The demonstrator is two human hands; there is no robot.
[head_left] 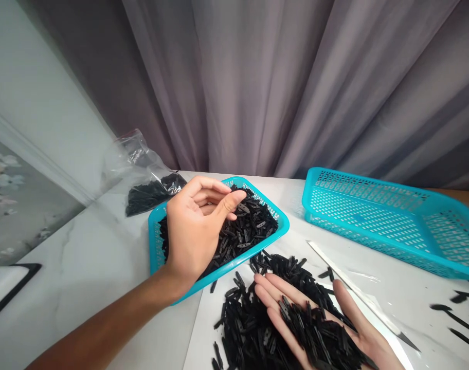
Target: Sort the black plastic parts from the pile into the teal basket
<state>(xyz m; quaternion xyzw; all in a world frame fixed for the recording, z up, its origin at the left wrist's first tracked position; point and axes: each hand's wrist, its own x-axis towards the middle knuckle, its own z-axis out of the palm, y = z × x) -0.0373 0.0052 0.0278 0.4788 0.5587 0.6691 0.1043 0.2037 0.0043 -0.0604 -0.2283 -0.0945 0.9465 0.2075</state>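
Over the left part of a blue basket [234, 264] filled with small black pieces [253, 226] is my left hand [198, 226]. Its fingers are curled in and its thumb points right; whatever it may hold is hidden. My right hand [311, 318] lies palm up at the lower right, fingers stretched out, with a heap of black pieces [323, 334] on the palm. Beneath and beside it, a loose pile of the same black pieces [246, 324] is spread on a white sheet [199, 334].
A second blue basket [373, 210], with nothing in it, stands at the right. Behind the filled basket is a clear plastic bag [145, 174] with black pieces. A white pointed tool [358, 290] lies near my right hand. Grey curtains [234, 87] hang behind.
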